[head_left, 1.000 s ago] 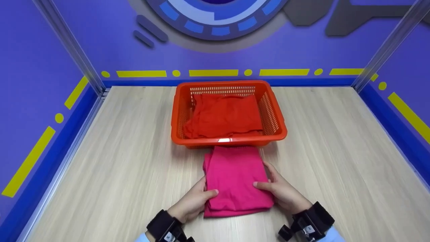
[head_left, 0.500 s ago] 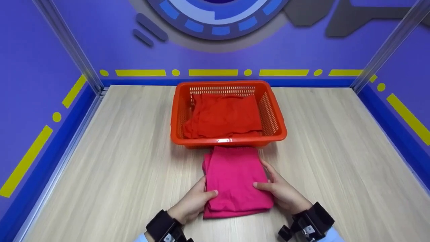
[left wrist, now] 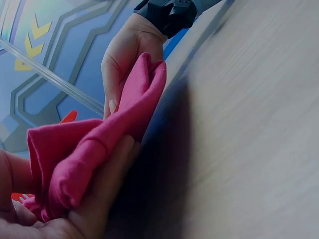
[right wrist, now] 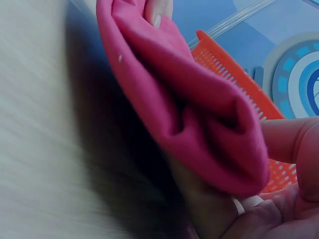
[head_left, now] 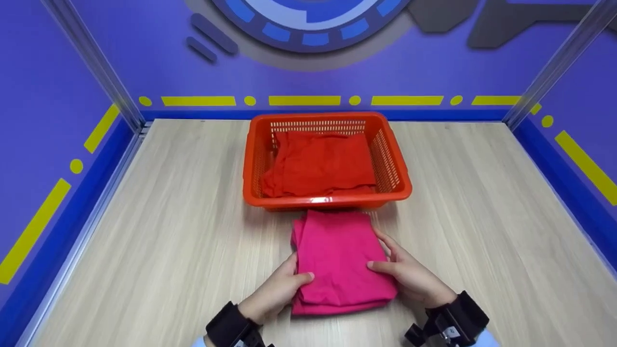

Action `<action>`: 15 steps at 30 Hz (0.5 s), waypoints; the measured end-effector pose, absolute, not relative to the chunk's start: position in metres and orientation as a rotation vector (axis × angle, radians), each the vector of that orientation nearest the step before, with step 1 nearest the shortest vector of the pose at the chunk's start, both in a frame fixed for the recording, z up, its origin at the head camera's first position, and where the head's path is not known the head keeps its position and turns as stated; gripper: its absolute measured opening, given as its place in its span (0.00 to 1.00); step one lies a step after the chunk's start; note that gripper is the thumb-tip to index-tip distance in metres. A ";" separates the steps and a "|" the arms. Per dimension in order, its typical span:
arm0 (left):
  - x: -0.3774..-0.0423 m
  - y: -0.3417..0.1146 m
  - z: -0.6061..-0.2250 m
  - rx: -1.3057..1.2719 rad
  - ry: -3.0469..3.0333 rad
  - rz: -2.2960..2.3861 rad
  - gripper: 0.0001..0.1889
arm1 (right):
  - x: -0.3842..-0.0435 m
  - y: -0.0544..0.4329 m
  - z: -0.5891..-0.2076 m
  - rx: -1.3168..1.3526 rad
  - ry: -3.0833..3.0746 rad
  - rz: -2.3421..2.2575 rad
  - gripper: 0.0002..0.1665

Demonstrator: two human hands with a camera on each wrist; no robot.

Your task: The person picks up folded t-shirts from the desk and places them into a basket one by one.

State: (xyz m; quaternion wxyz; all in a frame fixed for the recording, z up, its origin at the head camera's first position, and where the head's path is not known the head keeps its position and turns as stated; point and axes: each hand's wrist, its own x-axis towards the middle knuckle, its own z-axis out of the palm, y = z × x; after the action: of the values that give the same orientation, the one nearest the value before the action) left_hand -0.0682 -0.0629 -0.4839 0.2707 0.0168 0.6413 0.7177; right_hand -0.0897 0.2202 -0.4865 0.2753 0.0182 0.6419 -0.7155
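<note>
Both hands hold a folded pink cloth garment [head_left: 342,260] just in front of the basket. On its left edge the left hand [head_left: 277,291] grips it, thumb on top and fingers underneath. The right hand [head_left: 412,274] grips the right edge the same way. From the wrist views, the pink garment [left wrist: 94,144] shows thick folded layers, with fingers [left wrist: 112,174] beneath it and a dark shadow on the table below. An orange-red basket [head_left: 328,201] stands behind it, with a folded red garment [head_left: 323,164] lying inside.
The wood-grain table [head_left: 193,217] is bounded by a purple-blue back wall [head_left: 313,79] and side walls. Metal posts [head_left: 96,62] stand at the back corners. Black wrist straps with cameras [head_left: 458,318] sit on both wrists.
The right hand has shifted slightly to the right, with the near right corner of the pink garment. The left hand stays almost where it was. The view has shifted slightly.
</note>
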 end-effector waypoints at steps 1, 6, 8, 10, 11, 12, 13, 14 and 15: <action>-0.068 -0.063 -0.482 0.051 1.728 1.933 0.39 | -0.089 0.221 -0.485 0.033 1.705 -1.925 0.57; -0.067 -0.068 -0.468 0.125 1.698 1.928 0.35 | -0.086 0.223 -0.472 -0.023 1.647 -1.924 0.54; -0.067 -0.071 -0.460 0.173 1.680 1.923 0.32 | -0.085 0.223 -0.466 -0.047 1.623 -1.936 0.52; -0.067 -0.074 -0.452 0.216 1.674 1.909 0.30 | -0.084 0.223 -0.460 -0.092 1.592 -1.954 0.50; -0.067 -0.076 -0.448 0.245 1.688 1.893 0.29 | -0.084 0.223 -0.457 -0.120 1.578 -1.960 0.49; -0.068 -0.078 -0.444 0.272 1.700 1.878 0.29 | -0.084 0.223 -0.454 -0.146 1.569 -1.962 0.48; -0.069 -0.080 -0.440 0.295 1.719 1.862 0.29 | -0.083 0.222 -0.451 -0.174 1.561 -1.964 0.46; -0.069 -0.081 -0.436 0.314 1.733 1.848 0.29 | -0.084 0.222 -0.447 -0.200 1.555 -1.962 0.46; -0.070 -0.083 -0.433 0.330 1.735 1.842 0.30 | -0.084 0.221 -0.443 -0.225 1.551 -1.959 0.45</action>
State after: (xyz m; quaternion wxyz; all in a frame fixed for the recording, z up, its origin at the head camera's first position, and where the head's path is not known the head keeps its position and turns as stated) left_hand -0.0696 -0.0832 -0.4325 0.2907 0.1239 0.6506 0.6906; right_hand -0.0837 0.2212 -0.4432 0.3113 -0.0854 0.5875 -0.7421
